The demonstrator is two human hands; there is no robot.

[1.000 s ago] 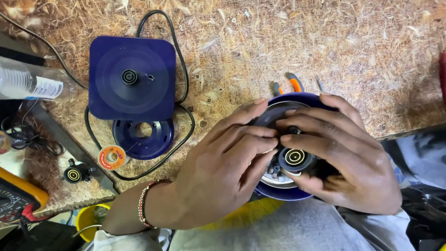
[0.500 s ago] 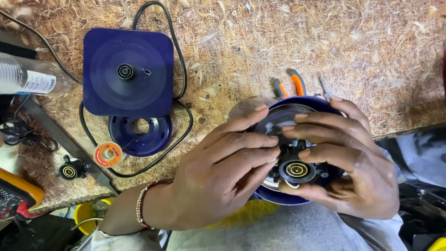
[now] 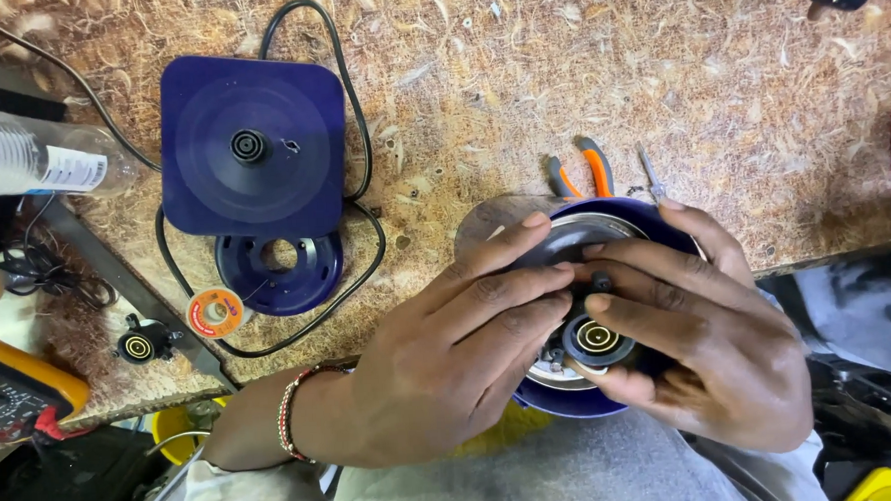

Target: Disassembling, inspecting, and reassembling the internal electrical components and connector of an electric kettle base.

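Blue round housing point(image 3: 605, 223) is sitting at the bench edge, clasped by 2 hands: left hand point(image 3: 451, 370) pressing over its top, right hand point(image 3: 710, 349) pinching the black coupler point(image 3: 598, 338). Left lie a blue base point(image 3: 251, 149) and solder reel point(image 3: 214, 313); pliers point(image 3: 587, 169) behind.

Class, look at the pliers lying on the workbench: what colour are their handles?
The pliers have orange and grey handles, seen best in the head view.

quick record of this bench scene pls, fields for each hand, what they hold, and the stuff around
left hand: fingers laid across the top of the round blue housing
right hand: cups the housing's far side, thumb by the black coupling
bench: chipboard top
left of hands: square blue base, blue ring, black cord, solder spool
behind housing: orange-handled pliers
far left: clear bottle, yellow meter
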